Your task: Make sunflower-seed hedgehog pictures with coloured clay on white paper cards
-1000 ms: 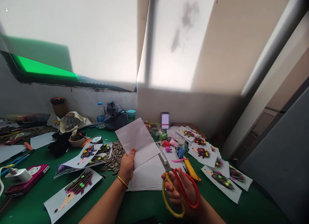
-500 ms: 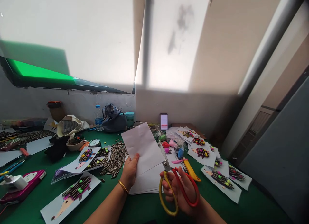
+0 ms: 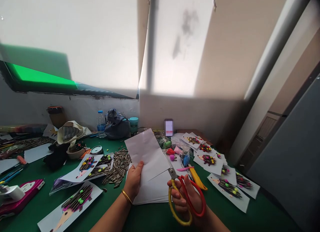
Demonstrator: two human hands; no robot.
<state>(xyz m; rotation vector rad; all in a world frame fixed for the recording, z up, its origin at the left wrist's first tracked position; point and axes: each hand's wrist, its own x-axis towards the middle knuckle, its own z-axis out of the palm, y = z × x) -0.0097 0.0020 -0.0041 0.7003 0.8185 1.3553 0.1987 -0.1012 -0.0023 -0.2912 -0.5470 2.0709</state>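
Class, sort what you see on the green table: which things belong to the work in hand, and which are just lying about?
In the work:
- white sheet, held in the left hand
- scissors, held in the right hand
- probably the paper stack under the sheet

Apparently just lying about:
- phone
- water bottle
- dark bag
- pink power strip

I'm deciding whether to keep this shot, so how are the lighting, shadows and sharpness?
Head view: light glows through the pale covering, brightest above the phone; head view: deep shadow darkens the corner right of the phone; head view: the scissors look fairly sharp.
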